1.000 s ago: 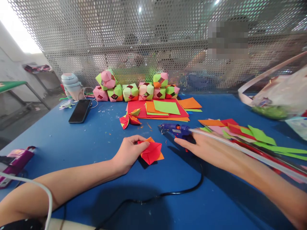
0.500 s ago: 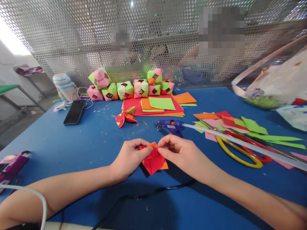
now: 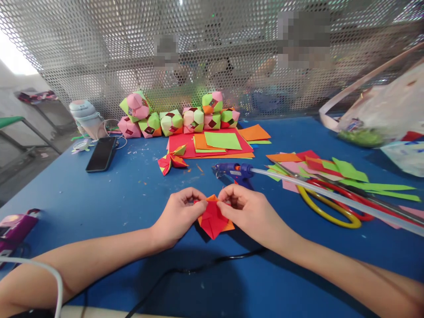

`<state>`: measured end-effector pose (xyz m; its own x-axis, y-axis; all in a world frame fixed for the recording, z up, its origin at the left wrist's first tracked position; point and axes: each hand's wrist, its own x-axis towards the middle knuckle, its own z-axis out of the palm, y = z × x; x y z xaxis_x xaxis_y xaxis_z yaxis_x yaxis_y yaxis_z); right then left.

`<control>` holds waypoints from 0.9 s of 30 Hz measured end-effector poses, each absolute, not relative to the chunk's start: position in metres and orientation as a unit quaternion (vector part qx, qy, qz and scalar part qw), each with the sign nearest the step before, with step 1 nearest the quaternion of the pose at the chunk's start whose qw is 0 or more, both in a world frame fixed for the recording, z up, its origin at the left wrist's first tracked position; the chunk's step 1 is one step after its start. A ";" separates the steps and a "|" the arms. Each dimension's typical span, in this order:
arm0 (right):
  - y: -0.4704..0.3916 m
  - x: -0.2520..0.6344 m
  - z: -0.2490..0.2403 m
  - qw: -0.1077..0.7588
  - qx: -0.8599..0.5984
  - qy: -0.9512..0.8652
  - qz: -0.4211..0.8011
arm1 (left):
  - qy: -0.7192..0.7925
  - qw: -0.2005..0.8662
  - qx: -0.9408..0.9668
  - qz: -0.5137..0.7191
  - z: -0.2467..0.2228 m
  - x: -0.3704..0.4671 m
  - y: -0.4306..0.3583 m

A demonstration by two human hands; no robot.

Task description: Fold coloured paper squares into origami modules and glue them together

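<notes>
A folded red and orange paper piece is held between my two hands, low over the blue table. My left hand pinches its upper left edge with thumb and fingers. On the upper right edge, my right hand has the same kind of pinch. The paper's lower point faces me. Just beyond the hands lie a blue glue gun with a long clear glue stick and a folded red and yellow-green paper piece.
Behind are stacked paper sheets and a row of paper balls. On the left are a phone, cup and purple object. Scissors, paper scraps and a plastic bag are right. A black cable crosses the front.
My right thumb and left thumb have shifted slightly on the paper's upper edge, and more of its orange top point shows between them. The whole view has shifted a little.
</notes>
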<state>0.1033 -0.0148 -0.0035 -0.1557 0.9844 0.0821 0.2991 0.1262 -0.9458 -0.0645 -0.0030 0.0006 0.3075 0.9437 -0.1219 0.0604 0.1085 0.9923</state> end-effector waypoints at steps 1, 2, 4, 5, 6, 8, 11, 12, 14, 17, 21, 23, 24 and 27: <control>-0.015 0.103 -0.004 0.409 -0.505 -0.630 0.425 | 0.455 0.586 0.555 0.377 0.000 -0.065 -0.003; -0.016 0.102 -0.004 0.415 -0.501 -0.628 0.428 | 0.456 0.583 0.556 0.378 -0.001 -0.065 -0.003; -0.017 0.102 -0.004 0.426 -0.495 -0.628 0.424 | 0.458 0.582 0.555 0.380 -0.001 -0.065 -0.002; -0.017 0.102 -0.004 0.428 -0.492 -0.635 0.414 | 0.458 0.584 0.552 0.381 -0.001 -0.065 -0.002; -0.018 0.103 -0.004 0.426 -0.489 -0.649 0.398 | 0.458 0.589 0.547 0.381 0.000 -0.065 -0.002; -0.018 0.104 -0.004 0.415 -0.475 -0.690 0.354 | 0.455 0.602 0.533 0.383 0.001 -0.065 -0.001; -0.018 0.108 -0.003 0.410 -0.429 -0.756 0.277 | 0.446 0.621 0.518 0.385 0.002 -0.065 -0.001; -0.017 0.109 -0.003 0.413 -0.411 -0.772 0.254 | 0.443 0.625 0.515 0.385 0.001 -0.065 0.000; -0.016 0.111 -0.004 0.419 -0.383 -0.794 0.217 | 0.439 0.632 0.510 0.384 0.000 -0.066 0.000; -0.014 0.112 -0.006 0.419 -0.353 -0.820 0.168 | 0.436 0.639 0.506 0.382 -0.002 -0.066 0.000; -0.013 0.114 -0.009 0.396 -0.327 -0.851 0.109 | 0.430 0.647 0.506 0.376 -0.004 -0.066 0.000; -0.013 0.115 -0.010 0.378 -0.326 -0.862 0.089 | 0.431 0.648 0.505 0.374 -0.003 -0.066 0.001; -0.013 0.115 -0.010 0.370 -0.326 -0.866 0.081 | 0.433 0.644 0.508 0.373 -0.002 -0.066 0.001; -0.015 0.116 -0.010 0.355 -0.316 -0.878 0.057 | 0.448 0.619 0.532 0.365 0.000 -0.065 0.001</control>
<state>0.1160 -0.0147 -0.0096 -0.5484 0.5960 0.5865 0.5150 0.7933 -0.3247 -0.0650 0.0006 0.0000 0.3321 0.9286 -0.1654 0.0255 0.1665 0.9857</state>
